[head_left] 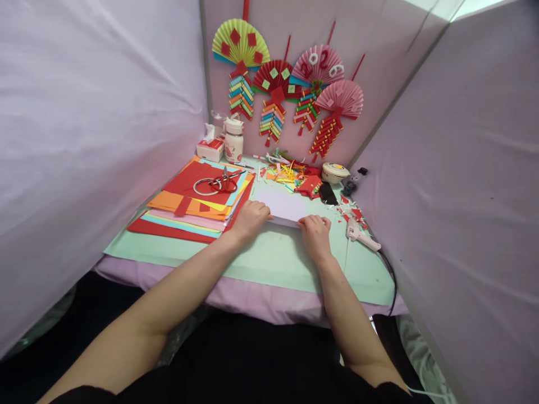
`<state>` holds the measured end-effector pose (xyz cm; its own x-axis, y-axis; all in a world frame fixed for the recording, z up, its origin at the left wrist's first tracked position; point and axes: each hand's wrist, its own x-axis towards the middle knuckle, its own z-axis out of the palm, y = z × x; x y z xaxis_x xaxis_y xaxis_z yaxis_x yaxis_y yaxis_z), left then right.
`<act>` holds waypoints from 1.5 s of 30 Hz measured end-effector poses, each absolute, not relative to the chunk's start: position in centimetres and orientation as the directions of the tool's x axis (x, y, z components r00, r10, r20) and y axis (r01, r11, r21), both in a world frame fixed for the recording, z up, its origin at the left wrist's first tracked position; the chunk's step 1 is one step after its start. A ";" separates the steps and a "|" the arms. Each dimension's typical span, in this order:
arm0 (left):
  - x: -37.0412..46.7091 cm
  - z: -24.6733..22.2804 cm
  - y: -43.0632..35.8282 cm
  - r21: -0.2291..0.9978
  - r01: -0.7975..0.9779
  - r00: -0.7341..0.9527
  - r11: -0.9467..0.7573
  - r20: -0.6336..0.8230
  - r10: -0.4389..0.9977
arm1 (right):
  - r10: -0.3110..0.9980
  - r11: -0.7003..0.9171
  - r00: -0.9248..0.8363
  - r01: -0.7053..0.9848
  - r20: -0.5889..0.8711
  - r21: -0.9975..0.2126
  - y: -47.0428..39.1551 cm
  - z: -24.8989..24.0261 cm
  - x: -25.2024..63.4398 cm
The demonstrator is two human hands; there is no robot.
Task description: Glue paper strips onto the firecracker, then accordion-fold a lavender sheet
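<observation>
Lying at the left of the pale green mat (pixel 269 255), a stack of coloured paper (pixel 172 184) bears red-handled scissors (pixel 228 184). Just right of it, the person's left hand (pixel 252 217) pinches a lavender sheet (pixel 283 204) at the left end of its near edge, thumb and forefinger closed on the paper; the other fingers curl in, though how hard they press cannot be told. The sheet lies on the mat between the hands, its near edge either raised or folded over; which of the two is unclear. It looks light, thin and pliable, likely to crease readily and perhaps skid on the mat, so the two ends of that edge seem the best hold, pinched evenly and gently. At the right end, the right hand (pixel 316 231) pinches likewise, fingertips together on the paper. Farther right, red and white scraps (pixel 354 213) lie near a pale glue gun (pixel 362 235), both apart from the sheet.
</observation>
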<state>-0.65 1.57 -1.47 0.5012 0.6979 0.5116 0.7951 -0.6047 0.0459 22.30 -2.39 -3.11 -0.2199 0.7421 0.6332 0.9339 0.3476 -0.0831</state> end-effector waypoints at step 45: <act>-3.9 -1.9 3.4 0.216 0.785 0.355 -0.581 0.612 0.707 | 0.681 0.289 -0.036 0.931 0.732 -0.223 -1.8 -3.5 25.5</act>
